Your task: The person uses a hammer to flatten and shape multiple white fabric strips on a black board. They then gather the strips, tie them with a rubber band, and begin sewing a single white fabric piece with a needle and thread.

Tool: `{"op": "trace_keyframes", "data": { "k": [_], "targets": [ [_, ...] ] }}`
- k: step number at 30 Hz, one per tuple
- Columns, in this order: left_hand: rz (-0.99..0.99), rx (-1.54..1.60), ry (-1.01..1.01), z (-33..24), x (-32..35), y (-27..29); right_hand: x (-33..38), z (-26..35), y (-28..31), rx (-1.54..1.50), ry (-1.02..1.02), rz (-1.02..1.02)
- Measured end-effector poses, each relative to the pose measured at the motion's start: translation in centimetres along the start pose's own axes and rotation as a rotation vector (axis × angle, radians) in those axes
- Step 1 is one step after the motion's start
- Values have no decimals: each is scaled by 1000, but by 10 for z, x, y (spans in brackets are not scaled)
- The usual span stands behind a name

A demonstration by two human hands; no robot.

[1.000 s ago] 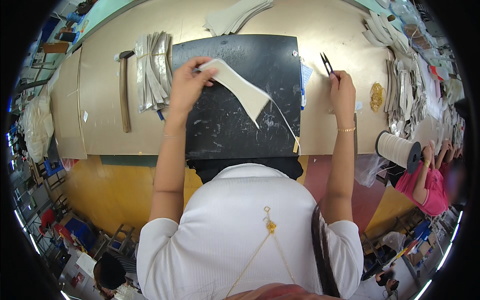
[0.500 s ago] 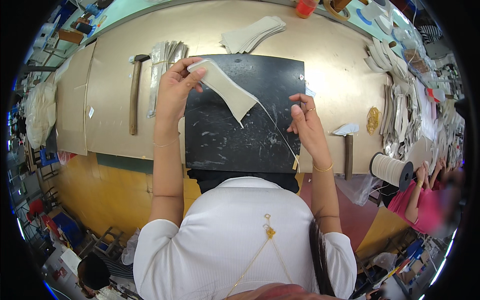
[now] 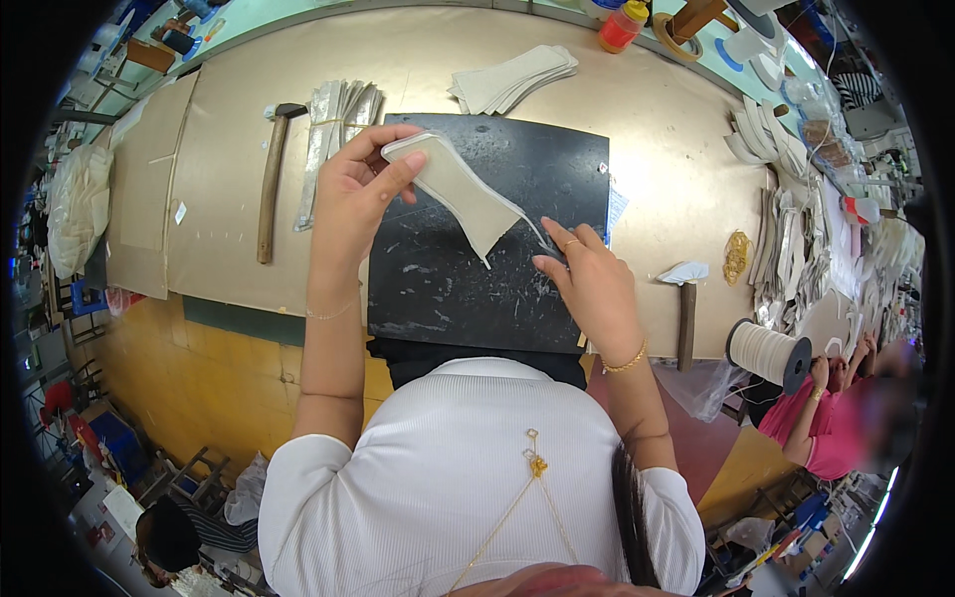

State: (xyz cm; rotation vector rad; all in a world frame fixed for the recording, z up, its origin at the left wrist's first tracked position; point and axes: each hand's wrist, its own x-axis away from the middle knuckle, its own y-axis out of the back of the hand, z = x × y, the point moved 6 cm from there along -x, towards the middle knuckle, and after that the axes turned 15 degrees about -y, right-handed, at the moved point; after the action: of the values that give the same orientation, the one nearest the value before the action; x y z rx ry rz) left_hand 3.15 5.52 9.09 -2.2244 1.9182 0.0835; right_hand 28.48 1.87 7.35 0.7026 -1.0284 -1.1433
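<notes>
Centrally, a cream curved cut piece (image 3: pixel 460 189) is pinched at its upper end by the left hand (image 3: pixel 356 194) above the black work board (image 3: pixel 468 289). Its lower tip's thin strand is gripped by the right hand (image 3: pixel 589 284). A red-capped bottle (image 3: pixel 622 25) is seen at one o'clock, a white thread spool (image 3: pixel 768 354) at four.

A hammer (image 3: pixel 269 184) lies at nine o'clock beside silvery strips (image 3: pixel 336 124). Stacked pale pieces (image 3: pixel 512 80) sit at twelve o'clock. A spool (image 3: pixel 768 354) stands at four o'clock, a brush (image 3: pixel 686 303) near it, and a red bottle (image 3: pixel 622 25) at one o'clock.
</notes>
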Motion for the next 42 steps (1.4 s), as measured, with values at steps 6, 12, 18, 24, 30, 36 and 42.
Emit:
{"op": "trace_keyframes", "data": {
  "k": [6, 12, 18, 24, 30, 36, 42],
  "targets": [
    [-3, 2, -39, -14, 9, -6, -9, 14, 1, -44, -17, -33],
    [30, 20, -32, -14, 14, -8, -20, 20, -6, -43, -21, -41],
    [36, 63, -30, -16, 25, -8, -27, 22, -10, -13, -9, -37],
    [63, 14, -44, -15, 32, -10, -38, 3, -28, -92, -109, 72],
    [-292, -19, -183, -6, 21, 59, -39, -3, -22, -334, -186, 188],
    [-429, -1614, -224, 9, -2, 136, -39, -23, -28, -742, -237, 360],
    [189, -958, -460, 41, -73, 7, -37, -33, -15, -891, -335, 296]
  ]
}}
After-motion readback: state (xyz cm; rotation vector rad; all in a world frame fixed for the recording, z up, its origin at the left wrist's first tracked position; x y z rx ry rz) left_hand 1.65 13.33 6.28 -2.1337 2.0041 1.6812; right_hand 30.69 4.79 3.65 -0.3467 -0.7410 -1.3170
